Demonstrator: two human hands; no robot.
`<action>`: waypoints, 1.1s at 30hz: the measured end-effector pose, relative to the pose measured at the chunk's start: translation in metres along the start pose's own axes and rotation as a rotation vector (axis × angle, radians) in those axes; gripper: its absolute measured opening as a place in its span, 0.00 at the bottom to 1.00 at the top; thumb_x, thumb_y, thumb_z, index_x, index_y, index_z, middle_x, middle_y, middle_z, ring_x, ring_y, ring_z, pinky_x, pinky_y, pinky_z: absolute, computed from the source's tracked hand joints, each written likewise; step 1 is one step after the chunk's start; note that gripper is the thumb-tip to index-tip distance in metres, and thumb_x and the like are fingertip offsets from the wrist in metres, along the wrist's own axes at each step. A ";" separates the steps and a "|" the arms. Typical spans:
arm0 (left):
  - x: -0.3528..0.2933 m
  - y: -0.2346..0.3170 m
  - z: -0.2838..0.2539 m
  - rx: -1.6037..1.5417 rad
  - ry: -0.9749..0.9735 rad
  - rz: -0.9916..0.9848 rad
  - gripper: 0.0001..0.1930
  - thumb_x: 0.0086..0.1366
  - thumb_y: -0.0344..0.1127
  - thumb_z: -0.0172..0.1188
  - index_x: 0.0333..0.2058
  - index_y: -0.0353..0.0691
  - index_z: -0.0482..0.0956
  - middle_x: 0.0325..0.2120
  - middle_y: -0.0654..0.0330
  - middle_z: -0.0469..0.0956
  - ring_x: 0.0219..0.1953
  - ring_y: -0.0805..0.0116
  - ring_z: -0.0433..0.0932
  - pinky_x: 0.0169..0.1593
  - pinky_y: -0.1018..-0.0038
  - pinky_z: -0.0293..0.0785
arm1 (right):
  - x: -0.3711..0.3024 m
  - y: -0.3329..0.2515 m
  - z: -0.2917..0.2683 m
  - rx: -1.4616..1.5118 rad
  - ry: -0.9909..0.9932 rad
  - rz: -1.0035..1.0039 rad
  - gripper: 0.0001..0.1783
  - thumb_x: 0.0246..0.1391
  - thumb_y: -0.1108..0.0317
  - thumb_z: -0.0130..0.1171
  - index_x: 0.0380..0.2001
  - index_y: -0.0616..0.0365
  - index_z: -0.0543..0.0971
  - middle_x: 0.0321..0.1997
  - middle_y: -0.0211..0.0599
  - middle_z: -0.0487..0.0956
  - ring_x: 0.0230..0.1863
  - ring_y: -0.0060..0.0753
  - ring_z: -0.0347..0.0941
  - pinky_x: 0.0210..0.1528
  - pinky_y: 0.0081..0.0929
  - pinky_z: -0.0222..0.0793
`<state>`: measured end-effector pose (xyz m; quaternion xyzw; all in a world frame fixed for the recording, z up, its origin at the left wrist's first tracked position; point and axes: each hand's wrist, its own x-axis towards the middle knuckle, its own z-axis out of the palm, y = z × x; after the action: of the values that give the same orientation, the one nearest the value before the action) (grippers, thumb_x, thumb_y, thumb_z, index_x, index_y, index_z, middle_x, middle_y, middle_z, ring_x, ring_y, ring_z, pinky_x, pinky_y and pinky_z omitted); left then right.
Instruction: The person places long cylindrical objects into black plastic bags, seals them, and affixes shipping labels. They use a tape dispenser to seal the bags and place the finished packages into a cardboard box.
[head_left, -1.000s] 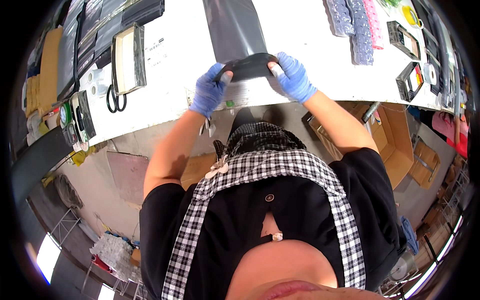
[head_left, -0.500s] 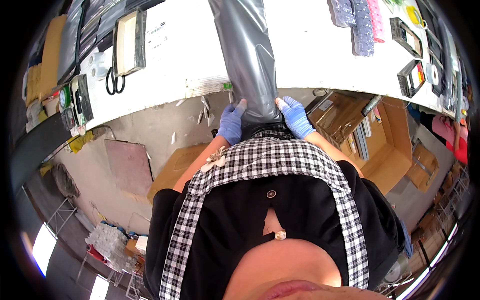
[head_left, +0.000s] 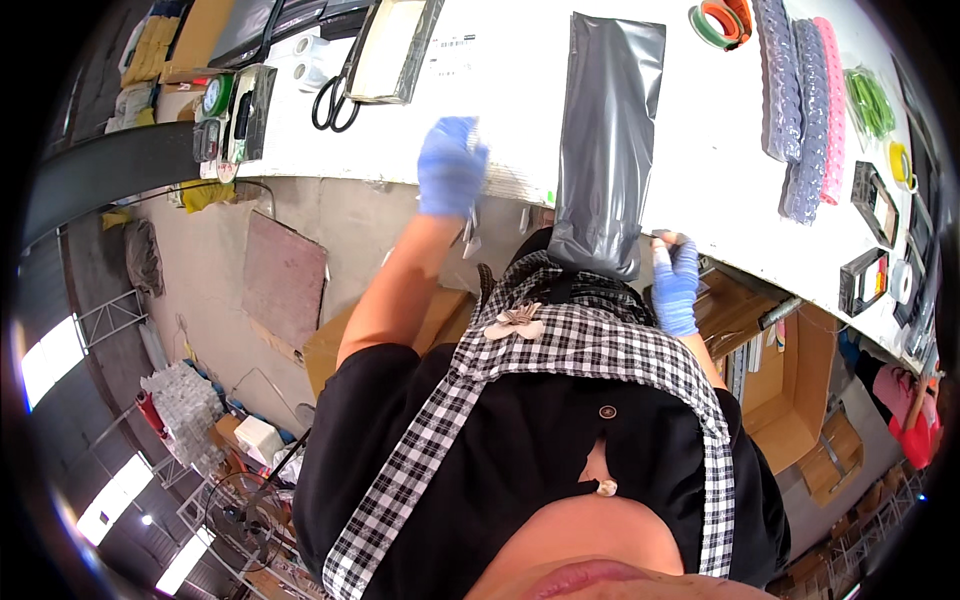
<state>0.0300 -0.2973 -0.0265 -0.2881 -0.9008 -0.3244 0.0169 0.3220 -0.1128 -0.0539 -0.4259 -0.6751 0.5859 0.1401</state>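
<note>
A black plastic bag (head_left: 607,140) lies lengthwise on the white table, its lower end hanging over the front edge toward my apron. My left hand (head_left: 450,168), in a blue glove with bare fingertips, is raised over the table edge left of the bag, clear of it. Motion smears its fingers. Close beside the bag's lower right corner is my right hand (head_left: 676,284), gloved alike, at the table edge. Its fingers are bent in toward the thumb; whether anything is between them I cannot make out.
Black-handled scissors (head_left: 336,104) lie left, beside a shallow box (head_left: 393,50). Tape rolls (head_left: 721,24) sit at the back right, near bubble-wrap strips (head_left: 806,120). Green ties (head_left: 871,103) are farther right. Below the table stands an open cardboard box (head_left: 800,385).
Both hands held the bag's near end before. My left hand has let go and moved up and left. The bag's far end now shows, and the view has shifted left.
</note>
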 end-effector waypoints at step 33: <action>-0.057 0.090 -0.009 -1.379 -0.556 -0.591 0.12 0.59 0.29 0.63 0.42 0.39 0.76 0.29 0.64 0.76 0.31 0.78 0.73 0.30 0.85 0.70 | 0.045 -0.110 0.046 0.209 -0.221 -0.117 0.13 0.57 0.67 0.62 0.42 0.65 0.81 0.32 0.31 0.81 0.32 0.16 0.73 0.35 0.17 0.70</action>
<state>0.1239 -0.2756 0.0195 -0.0534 -0.5077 -0.7155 -0.4769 0.2189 -0.1051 0.0196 -0.3021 -0.6454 0.6871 0.1421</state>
